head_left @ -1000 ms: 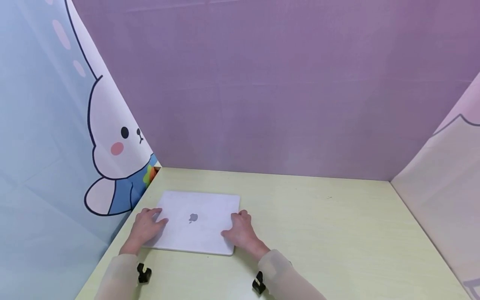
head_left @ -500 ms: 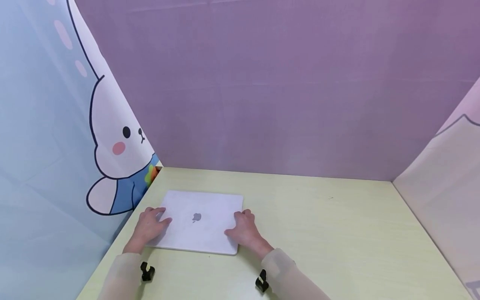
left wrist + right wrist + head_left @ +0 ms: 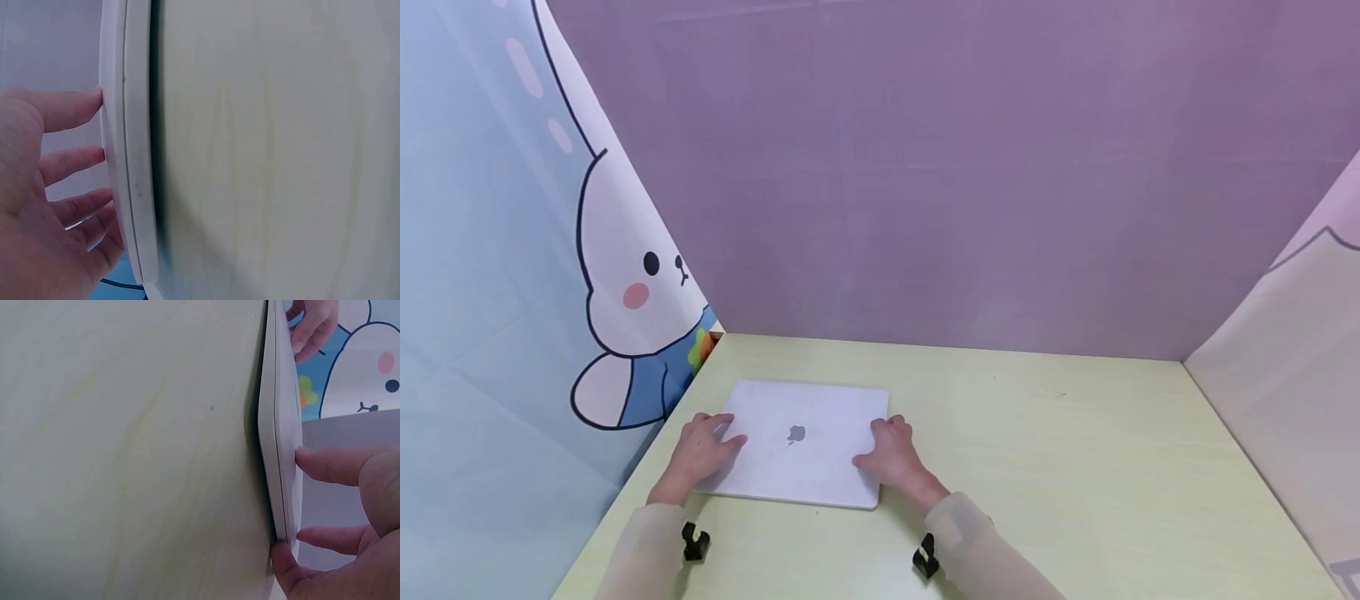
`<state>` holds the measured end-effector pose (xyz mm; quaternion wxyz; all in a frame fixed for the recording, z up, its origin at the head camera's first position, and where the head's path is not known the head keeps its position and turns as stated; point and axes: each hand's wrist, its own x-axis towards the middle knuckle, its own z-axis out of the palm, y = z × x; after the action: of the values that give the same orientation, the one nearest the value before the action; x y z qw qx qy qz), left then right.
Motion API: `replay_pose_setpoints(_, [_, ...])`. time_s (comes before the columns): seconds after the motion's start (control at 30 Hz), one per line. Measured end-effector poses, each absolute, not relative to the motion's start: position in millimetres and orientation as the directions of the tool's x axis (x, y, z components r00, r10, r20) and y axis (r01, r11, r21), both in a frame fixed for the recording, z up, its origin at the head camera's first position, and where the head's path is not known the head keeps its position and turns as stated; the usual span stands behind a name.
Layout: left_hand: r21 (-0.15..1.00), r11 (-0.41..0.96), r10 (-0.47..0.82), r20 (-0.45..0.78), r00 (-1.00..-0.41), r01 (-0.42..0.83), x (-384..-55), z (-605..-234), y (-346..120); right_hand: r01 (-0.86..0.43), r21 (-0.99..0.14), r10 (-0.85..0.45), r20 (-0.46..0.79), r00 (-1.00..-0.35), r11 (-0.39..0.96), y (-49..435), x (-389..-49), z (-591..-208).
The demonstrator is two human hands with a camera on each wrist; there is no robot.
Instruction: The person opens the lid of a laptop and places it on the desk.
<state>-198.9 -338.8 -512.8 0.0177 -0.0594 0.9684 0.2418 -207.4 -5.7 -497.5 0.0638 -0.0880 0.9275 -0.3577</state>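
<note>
A closed silver-white laptop point(image 3: 820, 475) with a grey apple logo lies lid up on the left part of the pale table. My left hand point(image 3: 700, 450) holds its left side, the thumb spread over the lid. At the opposite side, my right hand point(image 3: 895, 454) grips the edge. In the right wrist view, the right thumb point(image 3: 331, 465) touches the lid, and one finger point(image 3: 284, 562) reaches round the laptop's corner. The left wrist view has the left thumb point(image 3: 72, 109) and fingers against the lid, beyond the laptop's front edge point(image 3: 134, 150); some fingertips are partly hidden.
The pale wood-grain table point(image 3: 1037, 467) extends to the right. A purple cloth point(image 3: 925, 167) hangs behind it, with a blue rabbit-print cloth point(image 3: 490, 333) at the left and a pale cloth point(image 3: 1285, 375) at the right. Small black clips point(image 3: 696, 543) sit by both sleeves.
The laptop has slid slightly to the right along the table, both hands moving with it. Their hold looks the same.
</note>
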Motion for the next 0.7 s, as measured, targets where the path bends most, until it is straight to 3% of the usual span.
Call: replay_pose_setpoints(0.7, [0.466, 0.878, -0.085, -0.076, -0.994, -0.11, -200.1, -507.4, -333.3, -0.103, -0.661, -0.193, -0.064, -0.979, 0.744, 1.7, -207.1, -493.8])
